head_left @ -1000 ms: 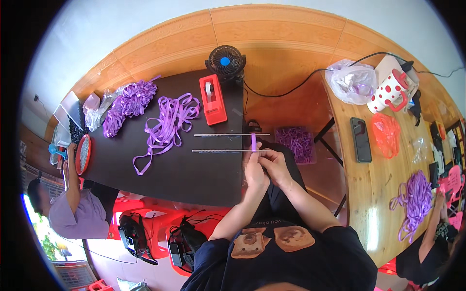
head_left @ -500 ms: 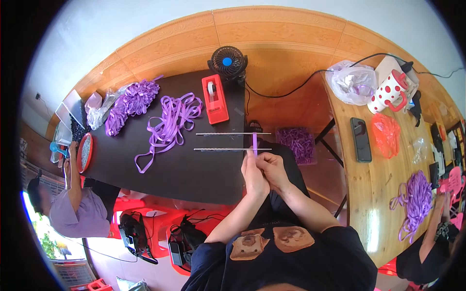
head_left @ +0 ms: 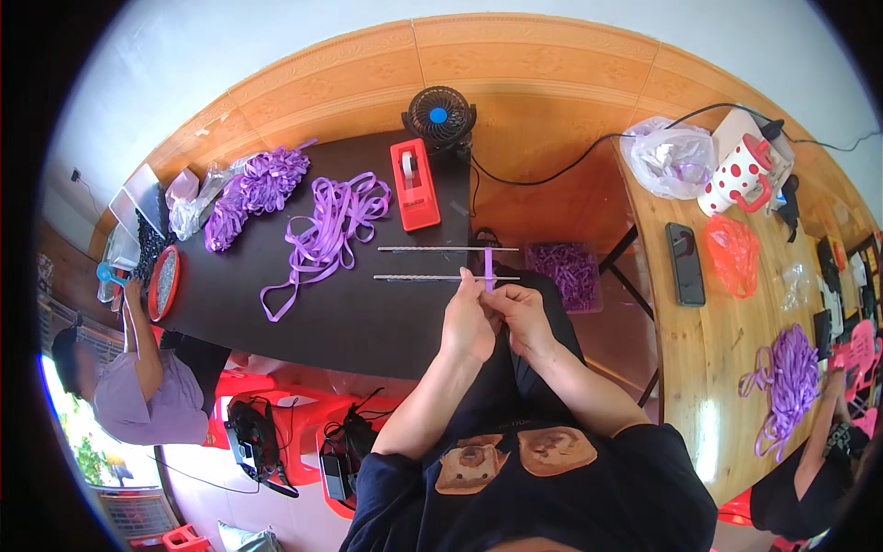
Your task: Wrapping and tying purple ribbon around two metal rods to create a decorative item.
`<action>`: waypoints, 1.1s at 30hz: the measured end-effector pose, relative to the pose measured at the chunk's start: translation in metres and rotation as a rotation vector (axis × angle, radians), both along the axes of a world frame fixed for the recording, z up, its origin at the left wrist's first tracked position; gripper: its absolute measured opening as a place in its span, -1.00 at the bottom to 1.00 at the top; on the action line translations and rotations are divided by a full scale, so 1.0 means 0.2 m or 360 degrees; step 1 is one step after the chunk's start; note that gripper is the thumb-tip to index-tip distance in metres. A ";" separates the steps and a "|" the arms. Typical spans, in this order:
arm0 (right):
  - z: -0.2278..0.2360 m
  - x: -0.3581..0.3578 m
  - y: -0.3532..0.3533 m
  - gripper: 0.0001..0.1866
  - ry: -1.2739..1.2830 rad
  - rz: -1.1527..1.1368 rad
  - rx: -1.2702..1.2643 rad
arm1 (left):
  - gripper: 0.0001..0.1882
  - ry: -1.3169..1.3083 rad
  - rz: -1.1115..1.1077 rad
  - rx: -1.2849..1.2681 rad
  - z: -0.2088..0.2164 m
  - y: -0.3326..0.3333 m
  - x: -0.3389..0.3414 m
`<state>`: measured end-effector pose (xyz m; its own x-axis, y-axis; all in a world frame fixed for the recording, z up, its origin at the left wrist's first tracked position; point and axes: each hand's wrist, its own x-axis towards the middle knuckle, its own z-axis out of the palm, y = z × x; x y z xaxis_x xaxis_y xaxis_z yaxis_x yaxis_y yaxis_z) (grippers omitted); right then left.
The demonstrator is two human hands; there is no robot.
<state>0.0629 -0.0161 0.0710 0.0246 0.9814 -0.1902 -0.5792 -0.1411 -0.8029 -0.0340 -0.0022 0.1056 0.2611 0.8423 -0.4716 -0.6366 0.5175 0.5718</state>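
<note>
Two thin metal rods lie side by side, jutting past the right edge of the dark table. A purple ribbon spans both rods near their right ends. Just below the nearer rod, my left hand is closed at the ribbon, its fingertips up against that rod. My right hand pinches the ribbon's lower part, close beside the left. The ribbon end inside my fingers is hidden.
On the dark table are a loose ribbon heap, a ribbon bundle, a red tape dispenser and a small fan. Below the rods' right side sits a bin of ribbon pieces. A wooden table stands right. A person works left.
My left hand has moved left and its fingertips have risen above the nearer rod. The right hand stays near the ribbon. At the left, the person's arm has shifted with a blue scoop.
</note>
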 end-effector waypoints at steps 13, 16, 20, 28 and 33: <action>0.15 0.26 0.09 -0.92 -0.0788 -0.0443 0.0465 | -0.14 -0.0073 -0.0317 0.0053 0.02 0.00 -0.09; 0.25 0.24 0.30 -0.87 -0.0811 -0.0067 0.0427 | -0.11 -0.0133 -0.0332 0.0076 0.03 0.00 -0.10; 0.33 0.08 0.63 -0.83 -0.0756 0.0221 0.0351 | -0.07 -0.0109 -0.0314 0.0068 0.03 -0.01 -0.09; 0.34 -0.19 0.89 -0.78 -0.0904 0.0334 0.0277 | -0.20 -0.0093 -0.0301 0.0033 0.04 -0.02 -0.09; 0.29 -0.27 0.94 -0.76 -0.0861 0.0293 0.0113 | -0.20 -0.0091 -0.0306 0.0031 0.04 -0.01 -0.09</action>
